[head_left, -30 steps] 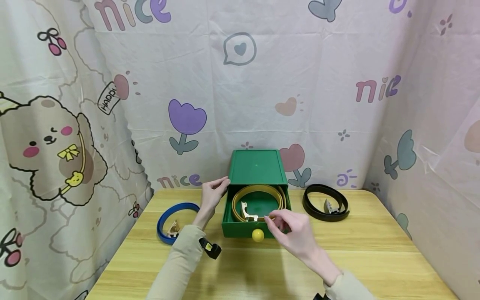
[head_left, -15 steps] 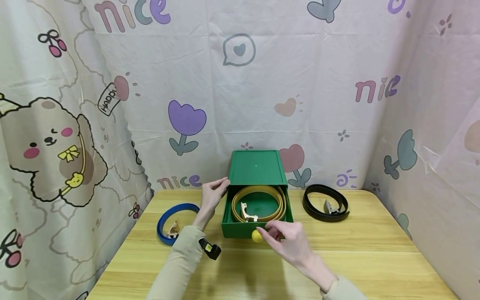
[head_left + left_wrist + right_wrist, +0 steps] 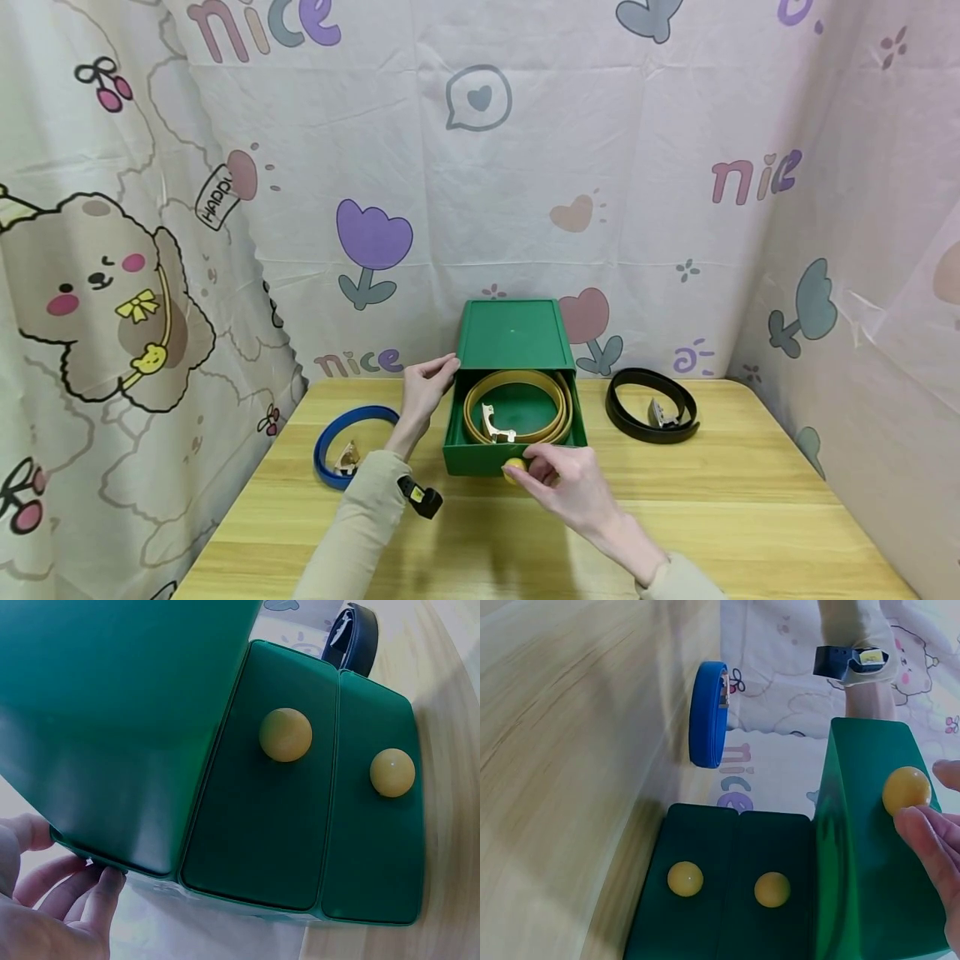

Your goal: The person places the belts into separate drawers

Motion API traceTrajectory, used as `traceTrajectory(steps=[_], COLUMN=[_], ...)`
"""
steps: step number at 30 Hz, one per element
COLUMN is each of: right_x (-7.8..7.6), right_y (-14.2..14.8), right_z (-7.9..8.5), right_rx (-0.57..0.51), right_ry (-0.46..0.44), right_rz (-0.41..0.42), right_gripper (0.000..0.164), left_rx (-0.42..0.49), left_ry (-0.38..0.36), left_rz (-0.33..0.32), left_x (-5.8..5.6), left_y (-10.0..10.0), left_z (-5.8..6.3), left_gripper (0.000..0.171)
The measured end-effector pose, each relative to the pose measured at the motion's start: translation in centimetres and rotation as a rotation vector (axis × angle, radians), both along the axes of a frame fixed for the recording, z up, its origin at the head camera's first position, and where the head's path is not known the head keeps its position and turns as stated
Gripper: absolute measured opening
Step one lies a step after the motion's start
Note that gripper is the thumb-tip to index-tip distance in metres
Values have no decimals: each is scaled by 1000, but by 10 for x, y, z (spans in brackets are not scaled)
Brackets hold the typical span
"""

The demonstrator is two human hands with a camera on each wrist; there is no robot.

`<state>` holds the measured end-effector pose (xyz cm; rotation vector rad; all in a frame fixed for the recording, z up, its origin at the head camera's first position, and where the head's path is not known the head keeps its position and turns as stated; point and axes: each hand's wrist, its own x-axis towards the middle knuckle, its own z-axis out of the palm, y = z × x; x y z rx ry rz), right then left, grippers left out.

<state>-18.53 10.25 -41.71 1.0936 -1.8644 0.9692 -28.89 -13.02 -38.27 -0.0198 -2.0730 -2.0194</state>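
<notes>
A green drawer cabinet [image 3: 513,333] stands at the table's back, its top drawer [image 3: 472,460] pulled out. Inside that drawer lies a coiled yellow belt [image 3: 474,400] with a gold buckle [image 3: 491,427]. My left hand [image 3: 426,392] holds the cabinet's upper left edge, fingers [image 3: 105,892] bent at the corner in the left wrist view. My right hand [image 3: 573,492] has thumb and fingers around the drawer's yellow knob [image 3: 906,787]; one fingertip touches it, while the other's contact is unclear in the right wrist view.
A coiled blue belt [image 3: 321,454] lies left of the cabinet, beside my left forearm. To the right rests a coiled black belt [image 3: 637,429] with a silver buckle. Two lower drawers [image 3: 247,832] with yellow knobs are closed. A printed curtain [image 3: 480,183] hangs behind the wooden table [image 3: 712,533].
My right hand has moved down and slightly left from the drawer's front rim to its yellow knob. The left hand and the drawer stay in place.
</notes>
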Motion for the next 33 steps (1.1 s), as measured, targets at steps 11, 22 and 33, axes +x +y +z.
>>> traceTrajectory(steps=[11, 22, 33], right_x=[3, 8, 8], right_y=[0, -3, -3], right_z=[-4, -7, -9], right_rx=[38, 51, 34], right_ry=[-20, -85, -101], right_rz=[-8, -45, -70], right_gripper=[27, 28, 30], left_rx=[-13, -21, -23], left_ry=[7, 6, 9], left_rz=[-9, -2, -4], left_x=[1, 1, -1], left_y=[-1, 0, -1], left_z=[-1, 1, -2], left_gripper=[32, 31, 32])
